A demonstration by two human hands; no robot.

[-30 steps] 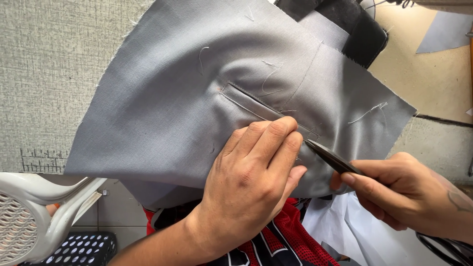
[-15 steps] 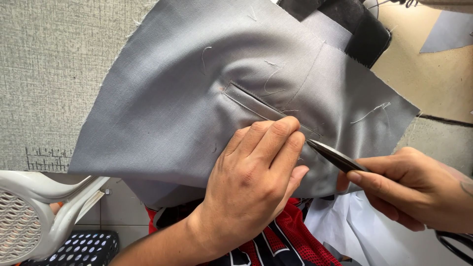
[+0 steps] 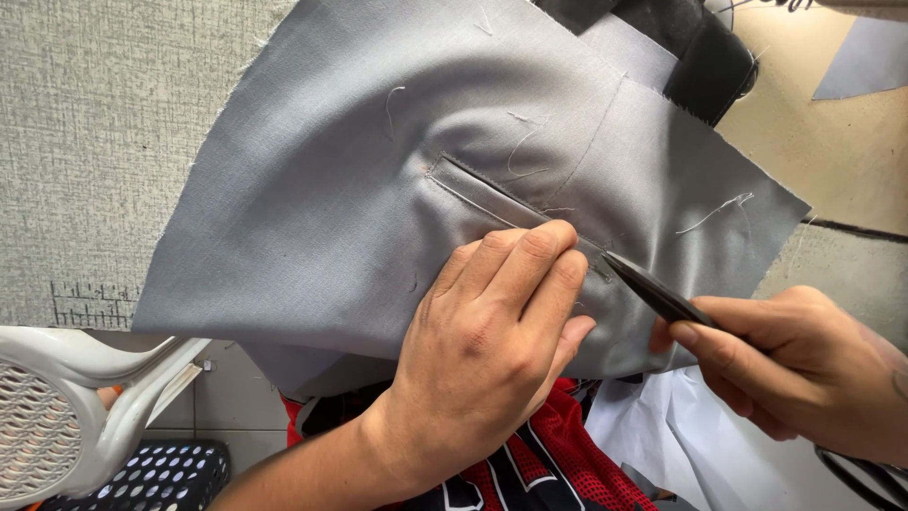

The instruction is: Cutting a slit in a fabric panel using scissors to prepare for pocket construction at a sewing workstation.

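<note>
A grey fabric piece [image 3: 331,170] with a stitched pocket slit [image 3: 482,194] lies over the table edge, loose threads on it. My left hand [image 3: 492,341] presses on the fabric, fingertips at the lower right end of the slit. My right hand [image 3: 804,369] grips dark scissors [image 3: 653,291], whose closed pointed tips touch the fabric just right of my left fingertips.
A grey textured table surface [image 3: 85,142] carries a printed ruler scale at its left edge. A white plastic chair [image 3: 66,416] stands lower left. Black cloth [image 3: 700,47] and a tan surface [image 3: 832,161] lie upper right. White fabric [image 3: 700,454] hangs below.
My right hand has drawn the scissors slightly right, their tips now clear of my left fingers. The left hand stays pressed on the slit.
</note>
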